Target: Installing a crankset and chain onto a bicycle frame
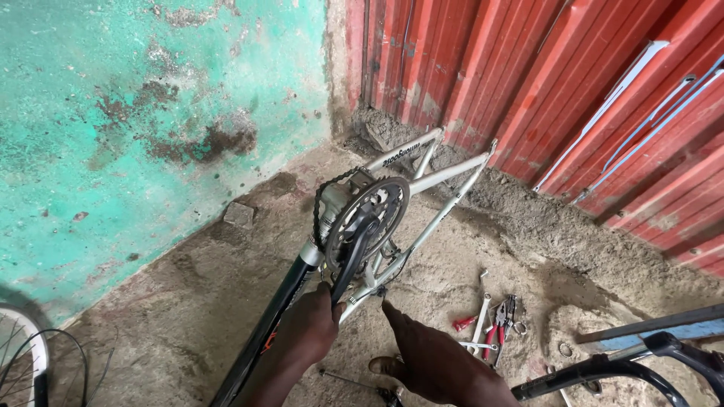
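Note:
A silver bicycle frame (434, 179) stands upended on the dirt floor, its chainring (369, 215) and black crank arm (353, 256) facing me, with a chain draped over the top. My left hand (308, 332) grips the lower end of the crank arm where the black frame tube (268, 332) runs down. My right hand (422, 350) reaches in with the forefinger pointing at a small bolt on the silver stay just below the chainring; it holds nothing.
Wrenches and red-handled pliers (494, 320) lie on the ground to the right. A black bicycle part (626, 365) crosses the lower right. A wheel (23, 362) shows at lower left. A turquoise wall (136, 113) and red corrugated sheets (543, 83) enclose the corner.

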